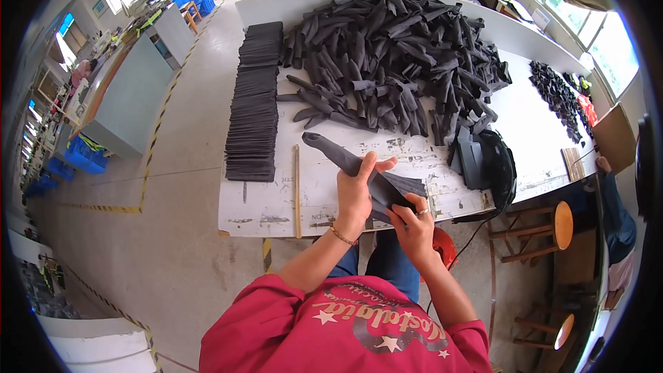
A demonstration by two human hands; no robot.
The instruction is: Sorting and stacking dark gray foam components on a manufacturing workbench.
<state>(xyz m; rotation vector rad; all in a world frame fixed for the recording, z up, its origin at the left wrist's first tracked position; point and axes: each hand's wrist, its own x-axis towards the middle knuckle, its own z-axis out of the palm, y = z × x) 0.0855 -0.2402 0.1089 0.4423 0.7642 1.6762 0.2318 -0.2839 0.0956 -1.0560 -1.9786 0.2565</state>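
My left hand (354, 197) is wrapped round the middle of a dark grey fabric tube (333, 152), its far end pointing up and left over the white table (266, 211). With closed fingers, my right hand (413, 226) pinches dark fabric at the tube's near end, close to the table's front edge. Flat dark pieces (409, 184) lie just beyond my right hand, partly hidden. Left of my hands a long row of flattened dark fabric pieces (252, 114) is packed tightly. A large heap of loose dark fabric tubes (394, 55) covers the far part of the table.
A thin wooden stick (298, 190) lies left of my left hand. A black object (487, 162) with a cable stands at the right. Smaller dark pieces (559, 97) lie farther right. Wooden stools (563, 226) stand by the table, and another person's arm (618, 214) shows at the right edge.
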